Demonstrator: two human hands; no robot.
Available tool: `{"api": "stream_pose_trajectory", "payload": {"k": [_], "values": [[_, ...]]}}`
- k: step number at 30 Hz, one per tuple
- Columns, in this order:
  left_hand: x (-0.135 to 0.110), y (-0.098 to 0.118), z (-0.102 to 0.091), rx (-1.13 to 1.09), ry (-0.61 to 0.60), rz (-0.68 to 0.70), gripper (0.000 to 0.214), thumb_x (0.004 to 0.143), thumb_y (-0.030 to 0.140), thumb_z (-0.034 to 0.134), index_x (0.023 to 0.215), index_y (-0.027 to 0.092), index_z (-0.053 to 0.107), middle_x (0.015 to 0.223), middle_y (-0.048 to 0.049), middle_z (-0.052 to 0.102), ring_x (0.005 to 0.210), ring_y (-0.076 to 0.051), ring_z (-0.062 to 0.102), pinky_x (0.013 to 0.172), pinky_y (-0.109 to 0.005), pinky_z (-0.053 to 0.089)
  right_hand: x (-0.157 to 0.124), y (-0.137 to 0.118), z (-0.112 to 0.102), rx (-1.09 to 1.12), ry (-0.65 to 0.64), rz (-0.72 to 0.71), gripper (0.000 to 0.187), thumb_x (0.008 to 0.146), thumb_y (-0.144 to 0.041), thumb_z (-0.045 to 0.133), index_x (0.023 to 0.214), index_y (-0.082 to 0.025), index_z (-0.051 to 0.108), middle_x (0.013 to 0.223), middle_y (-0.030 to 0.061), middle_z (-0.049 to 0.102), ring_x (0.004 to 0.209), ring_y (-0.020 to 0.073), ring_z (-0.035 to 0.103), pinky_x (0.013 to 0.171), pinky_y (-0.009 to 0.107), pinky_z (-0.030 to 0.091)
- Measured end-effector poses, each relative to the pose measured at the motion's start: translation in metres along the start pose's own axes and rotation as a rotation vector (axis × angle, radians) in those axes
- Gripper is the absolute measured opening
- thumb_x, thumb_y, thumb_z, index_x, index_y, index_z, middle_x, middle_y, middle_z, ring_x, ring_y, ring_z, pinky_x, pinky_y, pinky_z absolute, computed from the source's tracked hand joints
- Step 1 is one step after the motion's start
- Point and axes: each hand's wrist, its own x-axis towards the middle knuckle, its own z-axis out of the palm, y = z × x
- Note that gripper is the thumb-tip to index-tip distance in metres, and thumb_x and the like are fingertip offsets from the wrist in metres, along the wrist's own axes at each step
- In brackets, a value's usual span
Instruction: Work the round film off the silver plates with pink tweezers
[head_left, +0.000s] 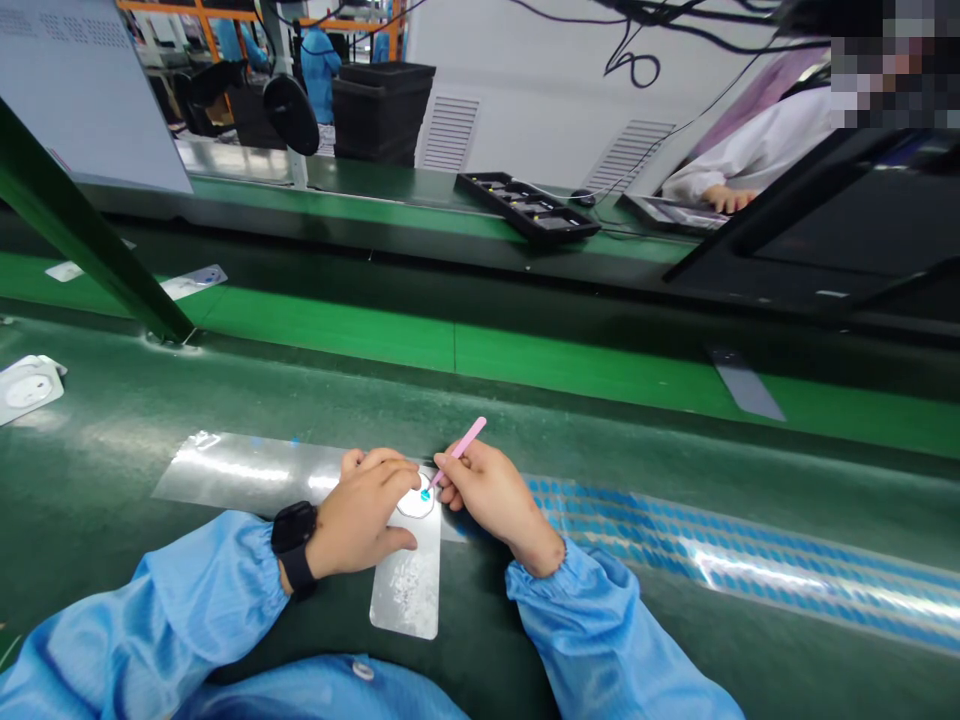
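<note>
A thin silvery-white panel (406,600) with rounded corners lies on the green bench, with a white round part (409,508) near its far end. A small blue dot (425,494) sits on that round part. My left hand (360,520) rests over the panel's left side, fingers stretched out and thumb apart, partly covering the round part. Between the thumb and fingers of my right hand (491,495) are pink tweezers (469,438), their tip down at the blue dot. Under the panel and both hands runs a clear film strip (240,468), its right part covered in rows of blue stickers (675,540).
Similar white panels (30,388) lie at the far left. Beyond the bench edge, a green conveyor belt (337,335) carries a few flat panels (746,383). A green post (90,220) stands at left. Farther back are a black tray (529,208) and a co-worker's hand (727,198).
</note>
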Motion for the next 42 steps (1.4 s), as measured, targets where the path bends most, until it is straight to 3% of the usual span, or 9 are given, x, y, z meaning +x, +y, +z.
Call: {"api": "stream_pose_trajectory", "payload": {"k": [19,28,42], "values": [[-0.003,0.005,-0.006,0.227,-0.038,0.049,0.034,0.074,0.042,0.072,0.105,0.031,0.063,0.128,-0.0024,0.056,0.118,-0.031,0.042,0.087,-0.048,0.028,0.002,0.008,0.001,0.042,0.003,-0.026,0.013,0.080,-0.025,0.058,0.070,-0.018,0.055,0.055,-0.0007,0.064,0.044,0.0119,0.061,0.042,0.021,0.048],[-0.002,0.014,-0.012,0.304,-0.082,0.014,0.037,0.075,0.039,0.071,0.110,0.031,0.061,0.130,-0.0032,0.055,0.118,-0.031,0.041,0.086,-0.048,0.030,0.007,0.008,-0.007,0.411,-0.054,0.010,0.026,0.073,-0.036,0.066,0.061,-0.016,0.055,0.042,-0.0016,0.058,0.036,0.0090,0.054,0.036,0.018,0.044],[0.001,0.022,-0.014,0.345,-0.111,-0.039,0.033,0.076,0.034,0.071,0.108,0.030,0.066,0.128,-0.0067,0.056,0.115,-0.031,0.044,0.087,-0.049,0.033,0.008,0.013,-0.006,0.387,-0.063,-0.027,0.018,0.077,-0.028,0.062,0.065,-0.016,0.055,0.043,-0.0021,0.059,0.036,0.0082,0.054,0.036,0.017,0.044]]}}
